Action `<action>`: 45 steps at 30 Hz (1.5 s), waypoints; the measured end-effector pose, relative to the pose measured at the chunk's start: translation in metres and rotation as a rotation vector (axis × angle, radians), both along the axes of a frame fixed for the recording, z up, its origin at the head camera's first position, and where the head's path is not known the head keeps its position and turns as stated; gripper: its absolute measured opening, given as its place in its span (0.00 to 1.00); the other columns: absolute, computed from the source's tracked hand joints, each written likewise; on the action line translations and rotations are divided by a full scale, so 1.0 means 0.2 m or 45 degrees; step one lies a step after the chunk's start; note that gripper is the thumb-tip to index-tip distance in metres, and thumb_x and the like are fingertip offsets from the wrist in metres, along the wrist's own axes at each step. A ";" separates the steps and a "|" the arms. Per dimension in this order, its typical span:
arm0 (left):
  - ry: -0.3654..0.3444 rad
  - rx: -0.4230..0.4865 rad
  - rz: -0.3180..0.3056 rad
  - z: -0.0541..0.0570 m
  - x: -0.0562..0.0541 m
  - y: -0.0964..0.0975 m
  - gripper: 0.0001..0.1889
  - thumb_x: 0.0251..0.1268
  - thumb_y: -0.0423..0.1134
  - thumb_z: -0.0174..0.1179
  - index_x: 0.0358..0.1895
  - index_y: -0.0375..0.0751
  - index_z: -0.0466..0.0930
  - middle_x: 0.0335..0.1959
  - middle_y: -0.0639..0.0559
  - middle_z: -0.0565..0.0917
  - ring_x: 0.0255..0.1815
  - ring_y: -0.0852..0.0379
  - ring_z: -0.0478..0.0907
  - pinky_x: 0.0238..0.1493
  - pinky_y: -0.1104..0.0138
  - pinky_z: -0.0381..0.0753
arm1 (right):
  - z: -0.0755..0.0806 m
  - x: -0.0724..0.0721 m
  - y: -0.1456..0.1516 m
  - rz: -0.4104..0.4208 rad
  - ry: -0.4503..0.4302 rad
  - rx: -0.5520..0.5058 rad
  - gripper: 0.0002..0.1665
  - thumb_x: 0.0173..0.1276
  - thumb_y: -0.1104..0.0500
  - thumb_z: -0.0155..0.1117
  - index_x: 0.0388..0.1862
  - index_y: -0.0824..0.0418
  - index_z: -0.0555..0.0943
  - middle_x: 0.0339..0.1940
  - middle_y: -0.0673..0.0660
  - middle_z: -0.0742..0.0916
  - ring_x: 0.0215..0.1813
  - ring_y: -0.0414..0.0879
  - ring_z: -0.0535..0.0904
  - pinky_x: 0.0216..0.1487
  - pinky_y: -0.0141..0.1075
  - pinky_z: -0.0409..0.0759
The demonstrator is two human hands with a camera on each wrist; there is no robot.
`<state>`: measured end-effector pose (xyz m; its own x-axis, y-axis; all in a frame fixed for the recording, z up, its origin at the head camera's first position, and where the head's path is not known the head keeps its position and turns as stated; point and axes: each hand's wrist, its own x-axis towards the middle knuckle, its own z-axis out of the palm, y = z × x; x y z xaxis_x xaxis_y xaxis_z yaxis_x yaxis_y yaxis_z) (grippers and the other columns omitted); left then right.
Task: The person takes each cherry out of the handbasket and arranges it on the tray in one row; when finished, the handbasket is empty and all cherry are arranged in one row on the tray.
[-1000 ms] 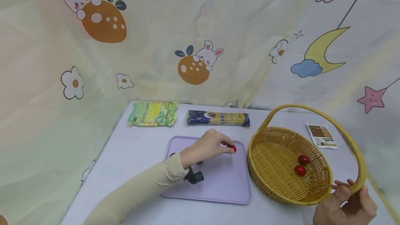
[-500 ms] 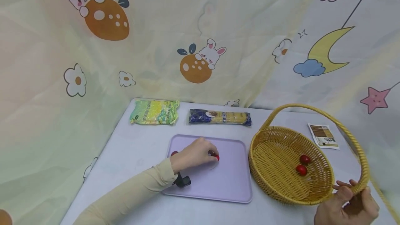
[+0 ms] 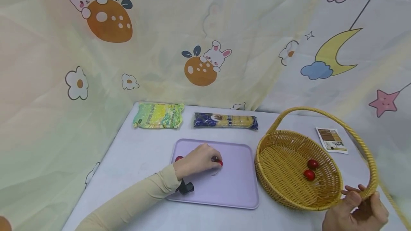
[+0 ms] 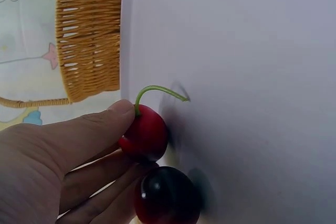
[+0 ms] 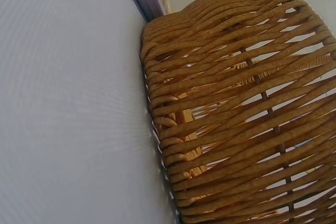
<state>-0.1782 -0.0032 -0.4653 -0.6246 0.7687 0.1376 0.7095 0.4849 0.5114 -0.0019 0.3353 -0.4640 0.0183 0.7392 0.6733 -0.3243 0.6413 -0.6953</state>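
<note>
My left hand (image 3: 200, 160), reaching over the purple tray (image 3: 236, 191), pinches a red cherry (image 4: 147, 135) between thumb and fingers. Its curved green stem sticks out towards the tray surface. Close against those fingers in the left wrist view is a darker cherry (image 4: 167, 195). Partly behind my left wrist, a red cherry (image 3: 178, 158) shows at the tray's left side. At the lower right my right hand (image 3: 356, 209) holds the handle of a yellow wicker basket (image 3: 273, 184), where it meets the rim. Two red cherries (image 3: 309, 174) lie inside the basket.
Along the table's back lie a green-yellow packet (image 3: 158, 116) and a long blue-and-gold packet (image 3: 225, 121). A small brown-and-white sachet (image 3: 332, 140) sits behind the basket. A printed cloth (image 3: 154, 45) hangs behind the table. The basket stands just right of the tray.
My left hand has moved leftward and slightly nearer across the tray, with the cherry in its fingertips. My right hand stays on the basket handle.
</note>
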 end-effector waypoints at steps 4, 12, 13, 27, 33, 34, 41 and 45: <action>-0.015 0.010 0.006 0.00 0.01 0.02 0.07 0.63 0.43 0.76 0.42 0.49 0.94 0.37 0.62 0.92 0.37 0.72 0.82 0.44 0.75 0.82 | 0.00 0.01 0.01 -0.042 -0.042 0.009 0.18 0.79 0.56 0.62 0.54 0.71 0.72 0.52 0.53 0.84 0.41 0.31 0.82 0.51 0.22 0.80; 0.063 0.033 -0.007 0.04 0.00 0.06 0.09 0.64 0.44 0.75 0.44 0.47 0.93 0.40 0.60 0.92 0.38 0.69 0.85 0.46 0.72 0.83 | 0.00 0.01 0.03 -0.034 -0.011 0.024 0.20 0.78 0.55 0.64 0.53 0.71 0.72 0.51 0.53 0.84 0.40 0.30 0.82 0.50 0.21 0.79; 0.073 0.052 -0.016 0.05 0.00 0.07 0.10 0.65 0.45 0.75 0.45 0.46 0.93 0.41 0.59 0.93 0.39 0.68 0.85 0.46 0.72 0.83 | 0.00 0.01 0.04 -0.033 -0.003 0.028 0.20 0.78 0.55 0.64 0.52 0.72 0.72 0.50 0.53 0.84 0.40 0.30 0.82 0.50 0.21 0.79; 0.152 0.252 -0.253 0.32 0.03 0.50 0.16 0.70 0.48 0.70 0.57 0.48 0.90 0.49 0.56 0.92 0.40 0.70 0.86 0.43 0.83 0.77 | 0.06 -0.01 0.02 0.064 0.199 0.046 0.18 0.75 0.61 0.67 0.48 0.75 0.73 0.47 0.57 0.85 0.40 0.36 0.84 0.48 0.22 0.81; 0.063 0.127 -0.251 0.35 0.01 0.79 0.18 0.70 0.54 0.68 0.58 0.53 0.89 0.50 0.62 0.91 0.42 0.71 0.85 0.46 0.84 0.75 | 0.06 0.00 0.01 0.083 0.183 0.008 0.18 0.75 0.61 0.67 0.50 0.74 0.73 0.48 0.57 0.84 0.41 0.38 0.84 0.48 0.23 0.81; 0.051 0.109 -0.249 0.35 0.00 0.84 0.18 0.70 0.54 0.68 0.59 0.54 0.89 0.51 0.63 0.91 0.47 0.72 0.86 0.49 0.84 0.75 | 0.06 0.00 0.01 0.097 0.202 0.004 0.18 0.75 0.62 0.68 0.49 0.75 0.73 0.48 0.58 0.85 0.41 0.39 0.85 0.48 0.23 0.81; 0.007 0.065 -0.268 0.37 -0.01 1.15 0.17 0.71 0.53 0.68 0.58 0.55 0.89 0.53 0.67 0.89 0.45 0.78 0.80 0.46 0.86 0.73 | 0.03 0.00 0.00 0.095 0.181 0.038 0.17 0.76 0.63 0.66 0.49 0.76 0.73 0.49 0.58 0.85 0.41 0.38 0.85 0.48 0.22 0.82; 0.004 0.034 -0.268 0.35 -0.01 1.27 0.16 0.72 0.52 0.68 0.58 0.54 0.89 0.53 0.66 0.89 0.44 0.77 0.81 0.45 0.87 0.73 | 0.03 0.00 -0.02 0.027 0.062 0.062 0.16 0.78 0.63 0.63 0.52 0.76 0.74 0.50 0.53 0.85 0.42 0.35 0.84 0.48 0.20 0.80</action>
